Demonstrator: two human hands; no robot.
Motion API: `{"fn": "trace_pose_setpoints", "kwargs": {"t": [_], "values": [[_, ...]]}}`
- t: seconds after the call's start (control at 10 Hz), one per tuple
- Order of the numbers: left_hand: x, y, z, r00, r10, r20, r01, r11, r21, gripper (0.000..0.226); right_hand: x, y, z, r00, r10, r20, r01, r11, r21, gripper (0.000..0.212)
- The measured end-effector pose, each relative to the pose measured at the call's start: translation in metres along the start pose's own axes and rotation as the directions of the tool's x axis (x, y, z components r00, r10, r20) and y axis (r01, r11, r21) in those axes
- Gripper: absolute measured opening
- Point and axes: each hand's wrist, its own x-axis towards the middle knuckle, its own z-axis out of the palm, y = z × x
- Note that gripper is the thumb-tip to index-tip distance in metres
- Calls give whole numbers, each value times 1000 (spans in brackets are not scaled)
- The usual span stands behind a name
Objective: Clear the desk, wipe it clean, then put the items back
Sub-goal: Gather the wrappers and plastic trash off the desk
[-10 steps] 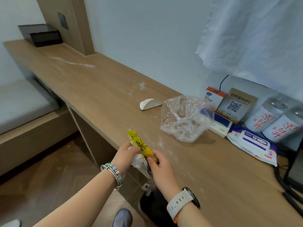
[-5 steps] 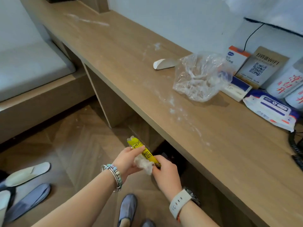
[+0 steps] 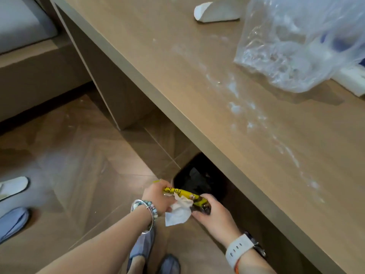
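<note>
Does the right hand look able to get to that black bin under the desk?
Probably yes. The right hand, gripping the yellow packet with the left hand, is right by the black bin, with nothing between them; the desk only overhangs the bin's far side.

Left hand (image 3: 158, 196) and right hand (image 3: 216, 215), close together low down, both grip with curled fingers.

desk (image 3: 197, 76): is showing light brown wood grain, streaked with white smears
packet (image 3: 177, 191): is showing yellow with black print
tissue (image 3: 178, 213): is showing plain white
bag (image 3: 296, 46): is looking clear, blue showing through
floor (image 3: 79, 155): is showing dark brown herringbone
bin (image 3: 199, 178): is showing black
watch strap (image 3: 239, 248): is showing white
bracelet (image 3: 146, 208): is showing turquoise and silver beads
</note>
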Motion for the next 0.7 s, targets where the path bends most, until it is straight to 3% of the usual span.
{"fn": "trace_pose_setpoints", "kwargs": {"t": [0.1, 0.2, 0.3, 0.4, 0.6, 0.7], "values": [[45, -11, 36, 997, -79, 11, 79, 997, -9, 13, 32, 20, 5, 966, 192, -172, -164, 972, 168, 27], [85, -19, 74, 993, -118, 24, 117, 993, 7, 16, 62, 37, 7, 906, 327, -267, -227, 910, 347, 13], [120, -31, 105, 986, -157, 47, 157, 987, 19, 26, 84, 51, 6, 887, 386, -255, -259, 871, 418, 11], [142, -45, 125, 981, -191, 23, 189, 980, 61, 23, 101, 67, 9, 881, 424, -210, -332, 870, 364, 2], [148, -46, 141, 942, -231, 244, 275, 947, -166, 58, 133, 107, 21, 854, 457, -250, -376, 873, 311, 19], [131, -32, 124, 941, -230, 248, 258, 962, -85, 54, 108, 72, 13, 864, 453, -222, -386, 877, 286, 15]]}}
